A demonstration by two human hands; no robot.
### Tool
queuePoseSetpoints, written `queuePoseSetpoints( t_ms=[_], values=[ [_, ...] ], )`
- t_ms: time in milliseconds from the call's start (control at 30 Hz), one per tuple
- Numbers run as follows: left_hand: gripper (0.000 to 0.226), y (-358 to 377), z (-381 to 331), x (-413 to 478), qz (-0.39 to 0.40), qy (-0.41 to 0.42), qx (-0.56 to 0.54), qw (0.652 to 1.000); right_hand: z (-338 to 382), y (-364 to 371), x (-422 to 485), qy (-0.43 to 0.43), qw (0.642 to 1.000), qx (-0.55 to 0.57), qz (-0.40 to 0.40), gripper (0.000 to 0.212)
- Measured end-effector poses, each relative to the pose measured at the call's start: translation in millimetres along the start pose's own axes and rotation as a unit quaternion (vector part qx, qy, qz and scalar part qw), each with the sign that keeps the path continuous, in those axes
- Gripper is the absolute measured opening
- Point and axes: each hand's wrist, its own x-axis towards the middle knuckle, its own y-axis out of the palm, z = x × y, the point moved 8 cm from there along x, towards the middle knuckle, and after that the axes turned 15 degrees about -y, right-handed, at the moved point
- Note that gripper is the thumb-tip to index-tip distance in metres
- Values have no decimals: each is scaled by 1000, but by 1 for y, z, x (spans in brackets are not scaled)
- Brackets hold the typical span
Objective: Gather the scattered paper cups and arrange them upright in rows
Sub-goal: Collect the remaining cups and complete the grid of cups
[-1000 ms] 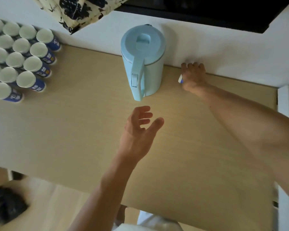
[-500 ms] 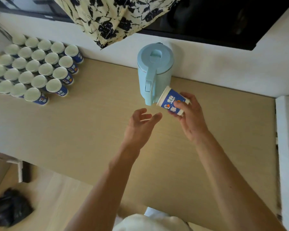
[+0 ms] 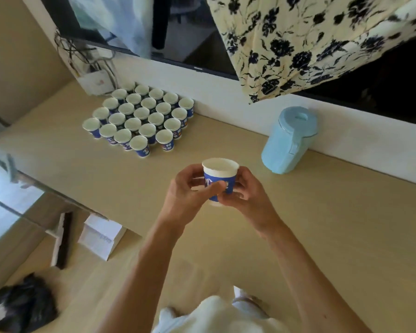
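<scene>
Fingers [image 3: 243, 177] of left hand [image 3: 185, 195] and right hand [image 3: 249, 200] grip 1 cup [image 3: 220, 168]; jug [image 3: 288, 140] nearby, rowed cups [image 3: 142, 116] beyond.

Head view, steeply down, close over table [image 3: 322, 236].

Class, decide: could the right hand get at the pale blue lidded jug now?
Probably, once freed: the right hand grips the blue-and-white paper cup; only bare tabletop separates it from the pale blue lidded jug.
</scene>
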Motion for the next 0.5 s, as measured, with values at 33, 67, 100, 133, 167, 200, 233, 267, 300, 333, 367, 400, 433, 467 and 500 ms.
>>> queuePoseSetpoints(
  t_ms=[33,67,100,133,167,200,233,267,300,333,367,400,433,467,500],
  values=[
    [47,-20,3,-5,-5,1,3,1000,2,20,-1,-1,1000,-9,9,71],
    [49,-42,6,-10,-15,4,5,1000,3,41,-2,0,1000,-18,16,72],
    [51,-63,10,-14,-24,9,7,1000,3,63,-3,1,999,-26,24,72],
    [52,-82,14,-18,-29,13,10,999,3,83,-5,0,999,-31,30,72],
    [52,-97,18,-20,-32,16,11,999,2,99,-6,-3,999,-33,32,71],
    [50,-112,22,-22,-32,17,10,999,1,114,-6,-6,999,-32,32,70],
    [49,-126,27,-23,-30,16,8,999,-2,130,-6,-7,999,-31,30,69],
    [48,-141,33,-25,-28,12,7,1000,-5,145,-6,-4,999,-29,28,68],
    [48,-152,37,-25,-25,6,7,1000,-8,157,-6,-1,999,-28,27,67],
    [48,-163,41,-25,-19,2,6,1000,-11,169,-5,1,999,-26,24,66],
    [47,-172,45,-23,-13,-2,4,1000,-15,178,-4,3,999,-26,23,66],
    [47,-181,49,-18,-4,-7,3,1000,-20,186,1,6,999,-25,19,65],
    [47,-186,52,-15,2,-14,2,1000,-26,192,4,12,999,-25,17,65],
    [48,-191,56,-9,5,-23,1,1000,-32,196,10,19,999,-25,11,65],
    [48,-197,60,-2,3,-32,-2,999,-40,199,17,25,999,-24,3,66]
  ],
)
